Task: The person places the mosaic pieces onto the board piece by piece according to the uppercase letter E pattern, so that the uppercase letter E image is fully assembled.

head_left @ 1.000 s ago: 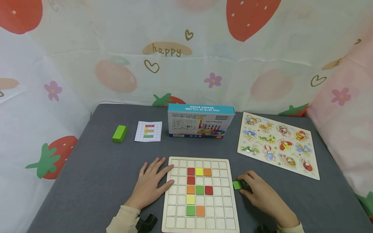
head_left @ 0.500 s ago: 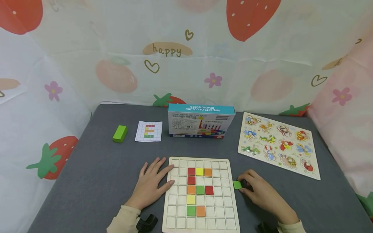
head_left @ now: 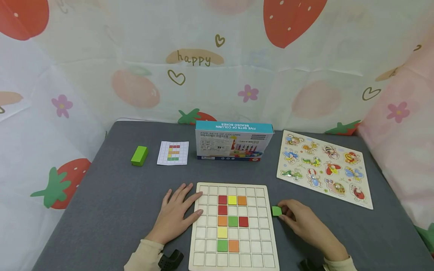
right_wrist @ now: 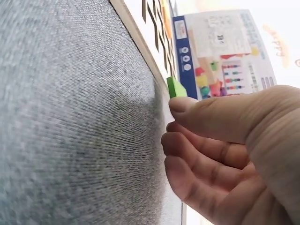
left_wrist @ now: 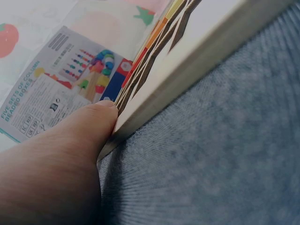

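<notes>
A white grid board (head_left: 250,246) lies on the table with several red, yellow, orange and green squares set in its cells. My left hand (head_left: 174,216) lies spread at the board's left edge, fingers mostly straight, thumb and index tips touching the rim; the left wrist view shows the thumb (left_wrist: 89,124) against that edge. Just off the board's right edge my right hand (head_left: 303,224) pinches a small green block (head_left: 276,211) between thumb and fingers. In the right wrist view the green block (right_wrist: 175,88) pokes out above the thumb tip, and the other fingers are curled below.
Behind the board stands a cardboard box (head_left: 234,143). Left of it lie a printed pattern card (head_left: 179,147) and a longer green block (head_left: 139,156). An insect puzzle board (head_left: 323,169) lies at the back right. A patterned cloth hangs behind the table.
The right hand has shifted slightly, and the green block in its fingers has turned and moved a little toward the back. The left hand and the grid board have stayed put.
</notes>
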Demonstrator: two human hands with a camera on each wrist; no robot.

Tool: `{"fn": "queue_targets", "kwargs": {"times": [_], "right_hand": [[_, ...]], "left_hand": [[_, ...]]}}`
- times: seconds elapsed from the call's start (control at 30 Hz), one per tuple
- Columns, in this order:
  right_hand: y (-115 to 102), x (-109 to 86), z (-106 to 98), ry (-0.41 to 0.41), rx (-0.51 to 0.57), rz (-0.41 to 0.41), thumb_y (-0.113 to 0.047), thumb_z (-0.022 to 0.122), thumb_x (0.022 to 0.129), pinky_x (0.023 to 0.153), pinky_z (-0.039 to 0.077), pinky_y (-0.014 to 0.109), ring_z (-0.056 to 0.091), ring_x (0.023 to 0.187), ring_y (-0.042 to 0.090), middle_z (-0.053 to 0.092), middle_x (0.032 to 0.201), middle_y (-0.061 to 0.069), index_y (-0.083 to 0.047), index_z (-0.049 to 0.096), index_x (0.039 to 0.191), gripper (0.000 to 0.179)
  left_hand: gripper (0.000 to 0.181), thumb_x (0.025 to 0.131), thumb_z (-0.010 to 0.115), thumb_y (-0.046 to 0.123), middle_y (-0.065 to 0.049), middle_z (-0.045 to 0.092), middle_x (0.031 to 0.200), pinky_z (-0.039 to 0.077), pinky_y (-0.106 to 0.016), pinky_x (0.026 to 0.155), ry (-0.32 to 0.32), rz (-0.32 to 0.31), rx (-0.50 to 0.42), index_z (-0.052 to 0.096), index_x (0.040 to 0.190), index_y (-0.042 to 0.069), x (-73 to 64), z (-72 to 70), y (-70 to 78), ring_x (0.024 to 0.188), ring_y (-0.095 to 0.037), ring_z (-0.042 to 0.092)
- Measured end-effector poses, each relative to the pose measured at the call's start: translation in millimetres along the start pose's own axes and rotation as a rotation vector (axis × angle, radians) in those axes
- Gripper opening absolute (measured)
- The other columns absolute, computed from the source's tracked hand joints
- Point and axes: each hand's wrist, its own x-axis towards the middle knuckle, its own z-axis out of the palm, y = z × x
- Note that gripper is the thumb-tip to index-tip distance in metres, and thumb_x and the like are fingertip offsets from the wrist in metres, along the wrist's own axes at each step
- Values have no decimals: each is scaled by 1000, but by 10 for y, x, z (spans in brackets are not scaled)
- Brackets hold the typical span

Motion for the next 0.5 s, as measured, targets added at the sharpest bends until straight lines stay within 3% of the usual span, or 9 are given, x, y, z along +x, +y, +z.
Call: {"fn": "queue_targets", "kwargs": {"times": [0.2,0.5], "right_hand": [[-30,17,-29,-13,5,15,-12,68,89,61,49,21,54,74,-1,61,87,-8,-8,63,113,24],[-201,-21,-7,-75,67,-65,-14,66,91,59,48,20,53,71,-4,62,84,-11,-10,62,112,21]], "left_hand": [[54,92,54,57,-4,35,153,9,-60,115,10,4,4,49,140,33,2,12,-5,144,-27,24],[55,92,51,58,-3,33,155,8,-58,116,-12,-7,4,47,142,35,0,0,-6,145,-25,22]]}}
